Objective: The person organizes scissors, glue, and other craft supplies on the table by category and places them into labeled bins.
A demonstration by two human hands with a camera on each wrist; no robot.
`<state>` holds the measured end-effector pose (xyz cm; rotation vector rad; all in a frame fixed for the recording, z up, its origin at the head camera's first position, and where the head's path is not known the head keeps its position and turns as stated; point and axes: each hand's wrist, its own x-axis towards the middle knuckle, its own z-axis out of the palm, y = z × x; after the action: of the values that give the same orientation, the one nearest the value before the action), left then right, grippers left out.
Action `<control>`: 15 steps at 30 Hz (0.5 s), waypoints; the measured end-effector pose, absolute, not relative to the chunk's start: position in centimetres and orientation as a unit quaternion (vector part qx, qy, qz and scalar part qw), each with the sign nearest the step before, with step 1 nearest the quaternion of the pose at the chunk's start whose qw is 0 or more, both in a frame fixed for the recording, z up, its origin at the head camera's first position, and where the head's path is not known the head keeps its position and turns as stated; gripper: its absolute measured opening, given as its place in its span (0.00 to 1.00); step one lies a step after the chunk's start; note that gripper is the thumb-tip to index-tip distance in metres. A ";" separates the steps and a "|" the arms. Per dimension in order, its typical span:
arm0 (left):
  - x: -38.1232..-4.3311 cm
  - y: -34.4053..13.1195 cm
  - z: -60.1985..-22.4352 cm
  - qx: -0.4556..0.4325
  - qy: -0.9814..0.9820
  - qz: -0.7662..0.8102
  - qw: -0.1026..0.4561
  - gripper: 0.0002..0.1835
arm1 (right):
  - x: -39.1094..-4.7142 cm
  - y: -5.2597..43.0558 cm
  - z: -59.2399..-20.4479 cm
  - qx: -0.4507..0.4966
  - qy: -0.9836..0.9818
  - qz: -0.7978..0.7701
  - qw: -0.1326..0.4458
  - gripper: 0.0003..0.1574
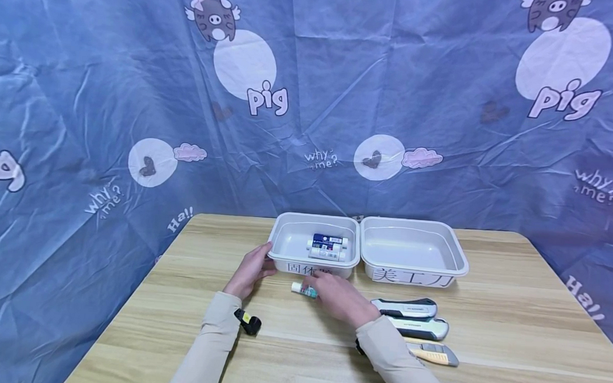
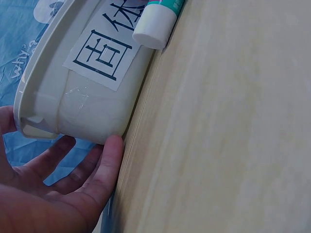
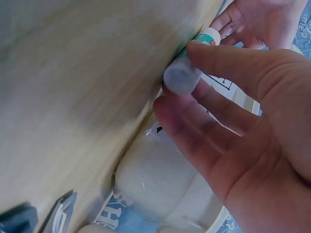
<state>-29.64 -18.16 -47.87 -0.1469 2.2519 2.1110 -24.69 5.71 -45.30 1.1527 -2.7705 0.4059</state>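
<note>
A glue stick (image 1: pixel 304 290) with a white cap and green label lies at the table in front of the left white bin (image 1: pixel 312 268). My right hand (image 1: pixel 343 299) pinches it; in the right wrist view the thumb presses one side of the glue stick (image 3: pixel 183 75) and fingers reach round the other. My left hand (image 1: pixel 251 272) rests against the left end of that bin, its extended fingertips touching the wall in the left wrist view. Several glue sticks (image 1: pixel 327 246), blue-and-white and white, lie inside the bin.
A second white bin (image 1: pixel 417 278), also with a paper label, stands right beside the first. Three utility knives lie right of my right hand: two grey-and-black ones (image 1: pixel 410 308) (image 1: pixel 418 328) and a yellow-and-grey one (image 1: pixel 433 353). A blue printed curtain (image 1: pixel 322 99) hangs behind the wooden table (image 1: pixel 514 321).
</note>
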 end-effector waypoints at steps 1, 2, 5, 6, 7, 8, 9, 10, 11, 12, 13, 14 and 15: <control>-29.7 -18.1 -47.9 -0.048 0.728 0.683 0.025 0.31 | -24.7 5.7 -45.3 0.381 -0.913 0.135 0.057 0.18; -29.7 -18.1 -47.9 -0.047 0.728 0.683 0.025 0.31 | -24.7 5.7 -45.4 0.383 -0.911 0.138 0.058 0.18; -29.8 -18.1 -47.9 -0.049 0.729 0.682 0.025 0.30 | -24.6 5.7 -45.3 0.389 -0.908 0.145 0.060 0.17; -29.8 -18.1 -47.9 -0.051 0.729 0.683 0.025 0.30 | -24.6 5.7 -45.3 0.390 -0.907 0.149 0.060 0.17; -29.8 -18.1 -47.8 -0.052 0.728 0.683 0.026 0.30 | -24.6 5.7 -45.2 0.391 -0.906 0.152 0.058 0.17; -29.8 -18.1 -47.8 -0.051 0.728 0.683 0.025 0.30 | -24.6 5.7 -45.2 0.392 -0.905 0.154 0.057 0.18; -29.8 -18.1 -47.8 -0.051 0.728 0.683 0.025 0.30 | -24.6 5.7 -45.1 0.391 -0.905 0.156 0.055 0.18; -29.8 -18.1 -47.8 -0.052 0.728 0.684 0.026 0.29 | -24.6 5.6 -45.1 0.391 -0.905 0.158 0.054 0.19; -29.8 -18.1 -47.8 -0.051 0.728 0.683 0.025 0.30 | -24.6 5.6 -45.1 0.392 -0.905 0.157 0.054 0.20; -29.8 -18.1 -47.8 -0.050 0.728 0.683 0.025 0.30 | -24.6 5.6 -45.1 0.391 -0.905 0.157 0.052 0.21; -29.7 -18.1 -47.8 -0.049 0.728 0.683 0.025 0.30 | -24.6 5.6 -45.0 0.391 -0.906 0.156 0.052 0.22; -29.7 -18.2 -47.8 -0.048 0.729 0.683 0.026 0.30 | -24.6 5.6 -45.0 0.391 -0.906 0.156 0.052 0.22; -29.7 -18.2 -47.8 -0.047 0.729 0.683 0.026 0.30 | -24.6 5.6 -45.0 0.390 -0.906 0.156 0.052 0.23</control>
<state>-29.71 -18.16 -47.79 -0.1455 2.2529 2.1099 -24.58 5.57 -44.96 1.1860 -2.7555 0.4757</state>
